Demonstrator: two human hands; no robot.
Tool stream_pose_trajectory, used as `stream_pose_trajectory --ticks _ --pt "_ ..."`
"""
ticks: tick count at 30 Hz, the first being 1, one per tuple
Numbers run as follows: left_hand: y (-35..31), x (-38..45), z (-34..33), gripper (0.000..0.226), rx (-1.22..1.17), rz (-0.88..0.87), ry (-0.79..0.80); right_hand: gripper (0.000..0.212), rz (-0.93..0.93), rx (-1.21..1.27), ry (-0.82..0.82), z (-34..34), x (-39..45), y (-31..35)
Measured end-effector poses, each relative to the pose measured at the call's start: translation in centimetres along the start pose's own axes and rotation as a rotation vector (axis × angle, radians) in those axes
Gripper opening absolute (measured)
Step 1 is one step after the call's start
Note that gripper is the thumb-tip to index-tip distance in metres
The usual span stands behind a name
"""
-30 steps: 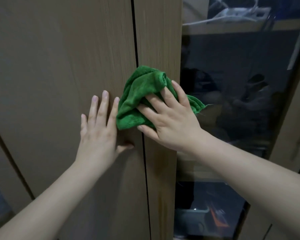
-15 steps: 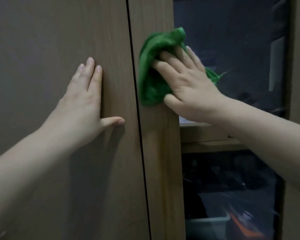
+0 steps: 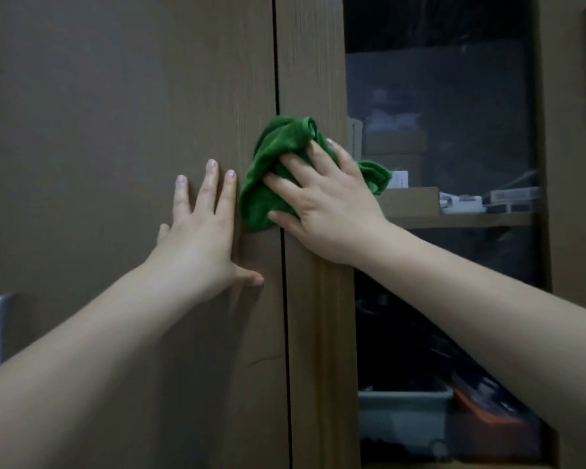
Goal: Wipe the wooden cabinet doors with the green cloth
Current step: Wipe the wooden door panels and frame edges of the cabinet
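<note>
Since half a second ago, I am seeing the right hand (image 3: 322,204) sliding the green cloth (image 3: 274,170) down and leftward, so that it is now straddling the dark seam between the two wooden doors. The fingers are lying spread and pressing the bunched cloth flat against the wood rather than closing around it. The left hand (image 3: 200,231) is resting open and empty on the left door (image 3: 115,130), just beside the cloth, holding nothing. I am judging the wiping stroke to be under way along the narrow frame of the right door (image 3: 310,62), beside its glass panel (image 3: 447,130). Next, I am expecting to need steady pressure while carrying the cloth across the left door.
</note>
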State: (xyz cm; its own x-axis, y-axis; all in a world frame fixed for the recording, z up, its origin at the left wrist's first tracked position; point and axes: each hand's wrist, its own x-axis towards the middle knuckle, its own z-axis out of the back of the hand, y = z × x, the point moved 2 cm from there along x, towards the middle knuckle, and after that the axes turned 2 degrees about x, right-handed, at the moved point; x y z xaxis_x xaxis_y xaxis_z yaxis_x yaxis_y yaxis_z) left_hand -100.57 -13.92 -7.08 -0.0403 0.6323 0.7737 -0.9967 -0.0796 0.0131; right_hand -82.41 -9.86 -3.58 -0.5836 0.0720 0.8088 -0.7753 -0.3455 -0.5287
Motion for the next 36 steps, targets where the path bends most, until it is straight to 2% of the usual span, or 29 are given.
stream_pose_trajectory --ticks 3,7,9,12,15,18,21,26,32,34,36 --pt "0.0 -0.3 0.3 0.153 -0.023 -0.003 0.007 0.045 0.197 0.010 -0.025 -0.5 -2.3 0.2" --pt "0.0 -0.7 0.6 0.151 -0.028 -0.001 0.011 0.038 0.473 0.050 0.087 0.5 -3.5 -2.9" --pt "0.0 -0.8 0.5 0.152 -0.031 0.002 0.014 0.039 0.440 0.049 0.079 1.2 -2.6 -4.7" --pt "0.2 -0.8 0.1 0.158 -0.044 0.060 0.010 0.055 0.161 0.047 0.020 2.0 0.6 -6.1" --pt "0.6 -1.0 -0.3 0.165 -0.083 0.116 -0.008 0.068 -0.086 0.070 0.047 2.2 5.4 -5.8" --pt "0.7 -1.0 -0.6 0.165 -0.094 0.099 -0.030 0.068 -0.154 0.039 0.040 1.9 8.8 -3.6" --pt "0.9 -0.9 -0.6 0.164 -0.089 0.081 -0.032 0.067 -0.078 -0.029 0.019 0.7 9.3 -0.1" --pt "1.7 -1.0 -0.2 0.159 -0.028 0.029 0.009 0.063 0.108 -0.042 0.030 -0.4 4.0 2.9" --pt "1.5 -1.2 0.3 0.160 0.002 0.043 0.046 0.041 0.464 0.048 0.121 -0.2 -3.3 1.6" --pt "1.3 -1.4 0.4 0.160 0.015 0.068 0.063 0.041 0.475 0.076 0.118 0.2 -3.9 -0.2" --pt "1.0 -1.4 0.6 0.160 0.023 0.084 0.083 0.044 0.306 0.104 0.051 0.6 -2.8 -1.8"
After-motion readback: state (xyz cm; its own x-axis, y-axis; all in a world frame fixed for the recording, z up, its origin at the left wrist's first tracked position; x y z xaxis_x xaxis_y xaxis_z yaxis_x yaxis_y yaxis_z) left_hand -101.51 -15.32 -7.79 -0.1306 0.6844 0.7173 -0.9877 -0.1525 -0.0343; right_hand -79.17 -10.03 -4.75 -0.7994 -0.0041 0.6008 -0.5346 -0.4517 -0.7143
